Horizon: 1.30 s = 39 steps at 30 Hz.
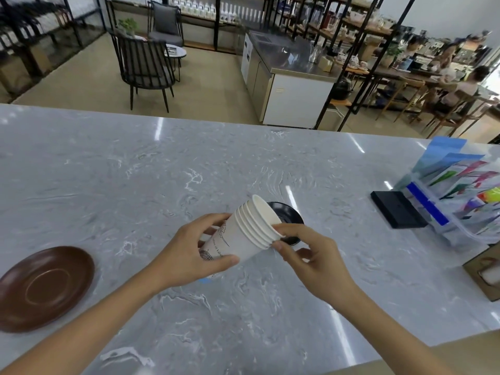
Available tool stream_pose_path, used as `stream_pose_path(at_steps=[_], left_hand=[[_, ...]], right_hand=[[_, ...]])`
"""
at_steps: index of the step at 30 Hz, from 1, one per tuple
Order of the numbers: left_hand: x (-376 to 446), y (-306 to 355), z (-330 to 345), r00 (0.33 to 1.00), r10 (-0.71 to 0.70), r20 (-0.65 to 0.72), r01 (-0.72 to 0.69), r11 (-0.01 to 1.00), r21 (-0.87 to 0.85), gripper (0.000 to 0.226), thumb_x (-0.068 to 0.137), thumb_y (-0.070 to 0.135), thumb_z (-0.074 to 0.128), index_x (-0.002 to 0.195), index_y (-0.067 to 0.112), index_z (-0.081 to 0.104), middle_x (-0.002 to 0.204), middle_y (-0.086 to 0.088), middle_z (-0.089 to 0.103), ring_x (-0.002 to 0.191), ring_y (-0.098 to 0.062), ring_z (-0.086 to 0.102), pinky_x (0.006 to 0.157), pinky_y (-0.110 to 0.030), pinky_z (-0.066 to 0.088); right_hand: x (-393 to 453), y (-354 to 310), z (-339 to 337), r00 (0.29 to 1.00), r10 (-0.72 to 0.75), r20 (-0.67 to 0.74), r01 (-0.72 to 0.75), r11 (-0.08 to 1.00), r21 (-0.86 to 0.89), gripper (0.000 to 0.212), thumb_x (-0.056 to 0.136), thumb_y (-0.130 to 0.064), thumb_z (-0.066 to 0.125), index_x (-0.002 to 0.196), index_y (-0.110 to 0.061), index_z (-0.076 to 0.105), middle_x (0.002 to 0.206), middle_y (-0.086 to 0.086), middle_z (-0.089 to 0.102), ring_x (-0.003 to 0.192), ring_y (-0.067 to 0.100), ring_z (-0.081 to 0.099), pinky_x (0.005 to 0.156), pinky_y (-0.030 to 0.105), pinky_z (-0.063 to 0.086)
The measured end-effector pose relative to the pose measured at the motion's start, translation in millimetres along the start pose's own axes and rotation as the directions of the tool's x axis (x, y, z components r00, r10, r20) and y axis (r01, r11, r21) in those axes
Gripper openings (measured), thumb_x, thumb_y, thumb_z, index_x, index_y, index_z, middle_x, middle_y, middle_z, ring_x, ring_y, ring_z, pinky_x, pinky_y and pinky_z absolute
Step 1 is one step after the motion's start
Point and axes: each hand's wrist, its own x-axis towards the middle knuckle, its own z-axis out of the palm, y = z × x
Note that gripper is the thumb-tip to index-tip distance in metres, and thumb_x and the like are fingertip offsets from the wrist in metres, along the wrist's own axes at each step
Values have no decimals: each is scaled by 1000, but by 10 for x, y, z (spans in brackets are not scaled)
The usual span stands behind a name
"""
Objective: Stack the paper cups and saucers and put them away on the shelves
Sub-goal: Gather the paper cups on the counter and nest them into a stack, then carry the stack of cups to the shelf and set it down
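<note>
While the left hand (186, 255) wraps its fingers and thumb round the lower body of a nested stack of white paper cups (243, 234), the right hand (305, 253) pinches the stack's rims between thumb and fingertips. The stack is tilted, mouth pointing up and away, and is held above the grey marbled stone counter (135, 171) without touching it. About five rolled rims can be counted. Dark print on the outermost cup shows a line drawing and a row of small letters, partly covered by the left hand; only something like "of" can be made out, the rest is too small to read.

Two saucers lie on the counter. One glossy black round saucer (290, 216) sits just behind the cups, partly hidden by them and by the right hand. One brown round ceramic saucer (44, 286) lies well apart at the left edge. At the right stand one flat black rectangular box (397, 209) and one clear plastic holder of coloured leaflets (457, 196), their writing blurred.
</note>
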Motion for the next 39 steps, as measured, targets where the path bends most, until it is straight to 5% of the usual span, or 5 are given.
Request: stream_pose_path(at_steps=[11,16,23,33,39], left_hand=[[-229,20,-341,984,-104,-147,95,993,-68,69,63,55,86,126,51,57,123,25,67,114,-2,64,83,-25,58],[-486,83,-791,946,-171,-276,151,984,-92,71,59,52,89,124,44,60,124,18,67,111,-4,66,81,-26,62],[-1102,265,-1558,840,-221,-495,217,974,-66,62,51,52,94,102,42,61,108,17,71,100,-14,72,79,-36,63],[-2327,497,-2502,613,-234,-755,347,938,-9,59,53,52,93,99,38,58,109,17,70,96,-11,74,78,-28,61],[-3074,496,-2974,454,-217,-864,407,913,-15,56,54,48,94,95,38,57,105,16,71,92,-9,74,77,-25,59]], right_hand=[[243,-228,463,932,-361,36,360,908,-213,44,93,-33,70,136,-28,60,129,-7,66,114,10,57,82,11,53],[598,-533,802,859,-503,94,512,847,-143,46,90,-17,76,134,-18,64,129,10,63,113,18,62,78,27,63],[1001,-1232,1417,700,-703,129,710,704,-10,45,85,-10,83,127,-12,70,118,14,66,106,15,66,82,24,62],[1223,-2365,2665,344,-925,159,924,364,117,38,87,-25,81,122,-13,73,115,11,74,86,17,75,73,31,64],[1150,-3045,3537,176,-980,91,963,191,191,37,88,-28,80,121,-14,74,113,6,77,94,20,76,72,37,65]])
